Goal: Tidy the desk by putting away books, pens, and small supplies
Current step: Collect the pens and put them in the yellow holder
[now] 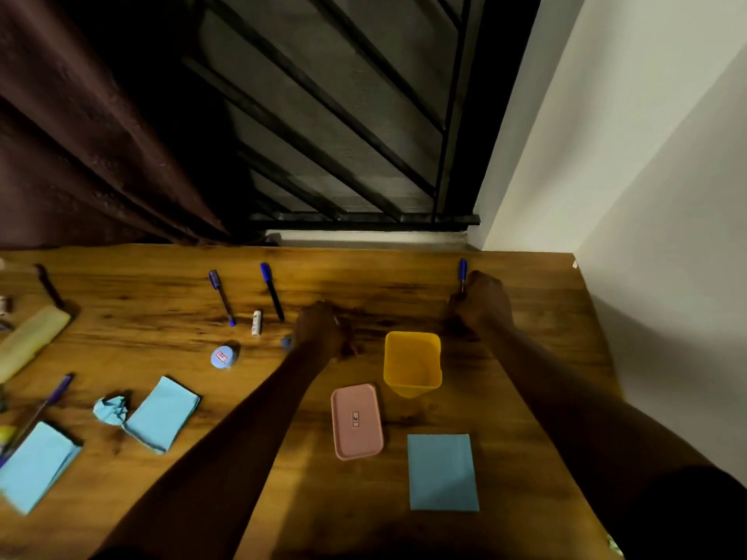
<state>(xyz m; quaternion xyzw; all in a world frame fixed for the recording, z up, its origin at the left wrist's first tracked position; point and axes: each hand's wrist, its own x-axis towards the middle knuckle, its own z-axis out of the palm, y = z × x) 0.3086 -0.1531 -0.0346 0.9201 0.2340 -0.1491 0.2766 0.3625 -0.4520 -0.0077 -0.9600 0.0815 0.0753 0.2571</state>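
Note:
My right hand (481, 303) grips a blue pen (463, 270) near the desk's far right edge; the pen's capped end sticks out beyond my fist. A yellow cup (412, 363) stands open just in front of that hand. My left hand (323, 329) is curled over the desk left of the cup. A small blue thing (287, 342) shows at its left edge, and whether the hand holds it is hidden. Two blue pens (221, 297) (271, 291) and a small white tube (256, 322) lie further left.
A pink lid (357, 421) and a blue pad (442, 472) lie near the front. Left of my arms are a round blue pot (222, 356), folded blue papers (161, 414) (36, 466), a crumpled blue paper (111, 410) and another pen (44, 406). A white wall borders the desk on the right.

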